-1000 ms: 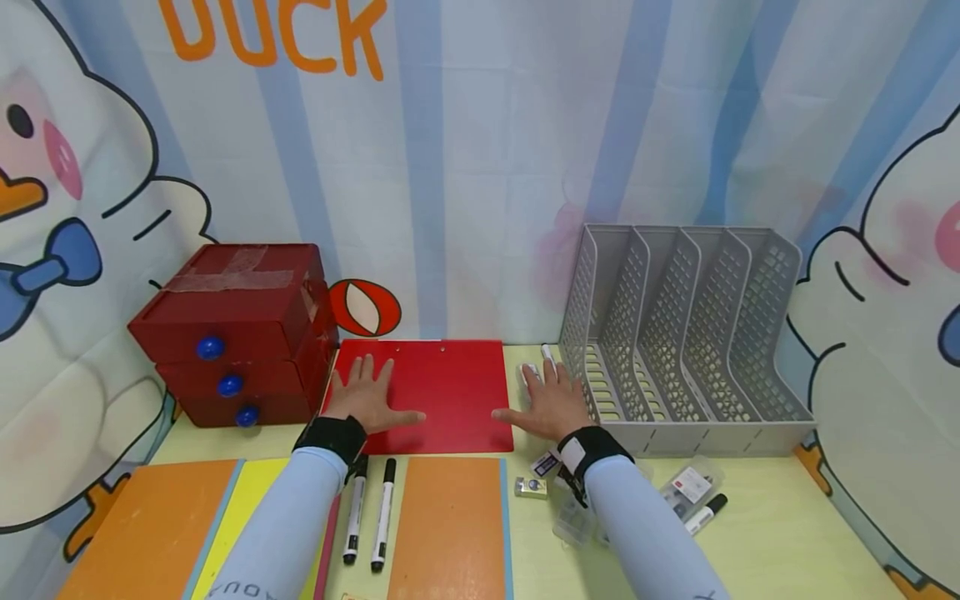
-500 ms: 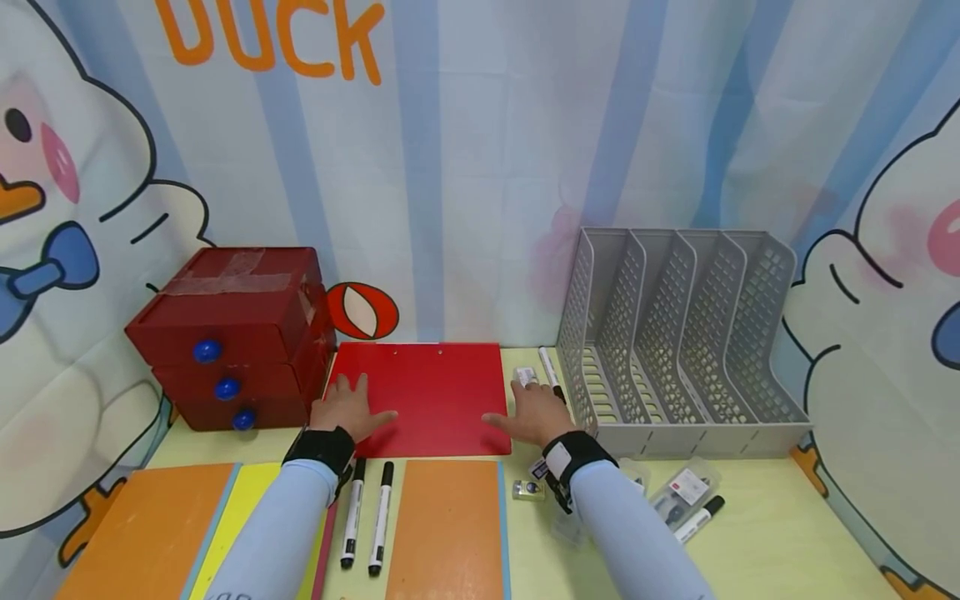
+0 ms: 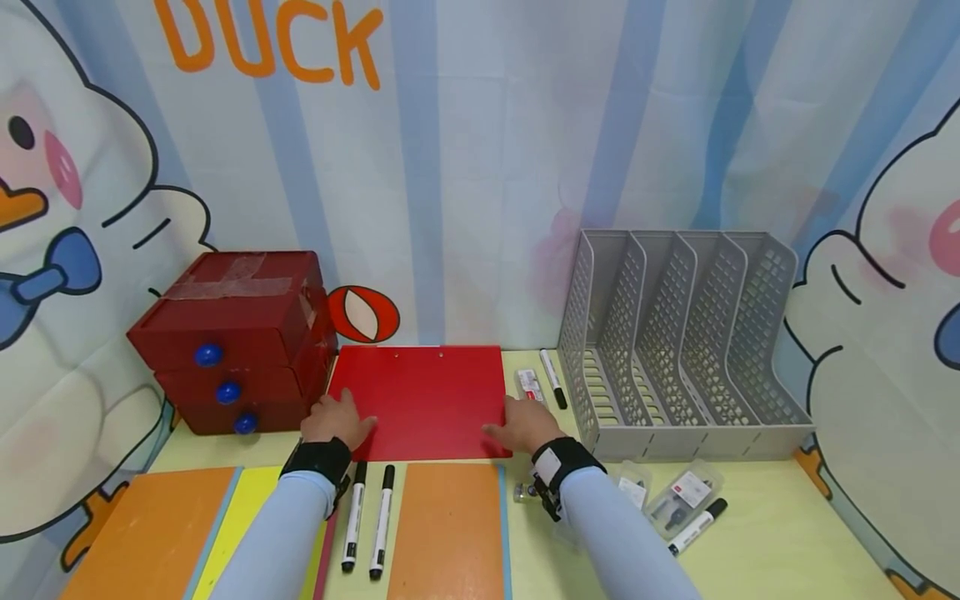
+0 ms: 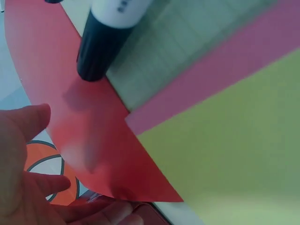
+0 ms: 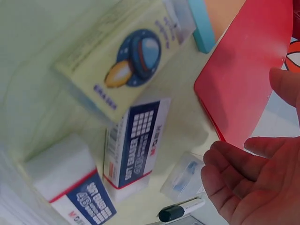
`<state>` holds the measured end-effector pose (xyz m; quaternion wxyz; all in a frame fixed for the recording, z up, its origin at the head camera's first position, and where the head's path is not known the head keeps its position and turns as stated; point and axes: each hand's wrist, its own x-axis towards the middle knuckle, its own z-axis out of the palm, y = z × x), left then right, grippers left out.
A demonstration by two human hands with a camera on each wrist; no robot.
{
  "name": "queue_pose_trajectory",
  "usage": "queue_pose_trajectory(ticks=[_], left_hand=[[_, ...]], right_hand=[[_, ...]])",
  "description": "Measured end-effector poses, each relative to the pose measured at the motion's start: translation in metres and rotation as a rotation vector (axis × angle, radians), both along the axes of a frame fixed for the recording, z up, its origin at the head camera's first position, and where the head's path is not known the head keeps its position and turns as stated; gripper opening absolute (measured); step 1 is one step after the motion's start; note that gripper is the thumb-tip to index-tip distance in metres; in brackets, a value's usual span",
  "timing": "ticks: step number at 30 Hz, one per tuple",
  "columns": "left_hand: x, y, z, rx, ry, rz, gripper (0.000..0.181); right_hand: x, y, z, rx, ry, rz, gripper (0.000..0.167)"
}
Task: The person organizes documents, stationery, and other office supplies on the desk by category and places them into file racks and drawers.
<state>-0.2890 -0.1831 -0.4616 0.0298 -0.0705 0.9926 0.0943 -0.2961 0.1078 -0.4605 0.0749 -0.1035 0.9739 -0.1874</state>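
A flat red folder (image 3: 427,400) lies at the back middle of the table, two small dots along its far edge. My left hand (image 3: 333,421) is at its left edge, thumb over the red surface. In the left wrist view the thumb (image 4: 30,119) stands apart from the other fingers. At the right edge is my right hand (image 3: 527,427). The right wrist view has its fingers loosely bent beside the folder's edge, the thumb (image 5: 283,86) raised apart from them. Whether either hand touches the folder is hard to tell.
Left stands a dark red drawer box (image 3: 232,333); right, a grey slotted file rack (image 3: 682,333). In front lie orange notebooks (image 3: 450,533), a yellow one (image 3: 247,500) and two markers (image 3: 382,521). Erasers (image 5: 136,145), another marker (image 3: 697,527) and clear cases (image 3: 684,498) lie right.
Both hands have drawn back toward the person along the folder's sides, their fingers less spread. An eraser and a marker behind the right hand have come into fuller view.
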Motion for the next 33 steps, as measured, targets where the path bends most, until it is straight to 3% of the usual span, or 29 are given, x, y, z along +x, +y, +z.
queue_pose_trajectory(ticks=[10,15,22,26,33], left_hand=[[-0.001,-0.001,-0.003,0.14,-0.063,0.051,0.069],[-0.002,-0.002,-0.004,0.174,-0.055,0.057,0.064],[-0.003,0.004,-0.006,0.213,-0.118,0.135,0.059],[-0.003,0.002,-0.002,0.264,-0.132,0.157,0.056],[-0.005,-0.006,0.008,0.396,-0.154,0.205,0.051]], right_hand=[[0.004,-0.004,0.001,-0.002,-0.061,-0.029,0.051],[0.001,-0.001,-0.001,-0.074,-0.071,-0.061,0.041],[0.002,-0.001,0.001,-0.12,-0.04,-0.046,0.027],[-0.001,0.001,0.0,-0.212,-0.078,-0.061,0.022],[-0.002,0.005,0.006,-0.304,-0.137,-0.165,0.05]])
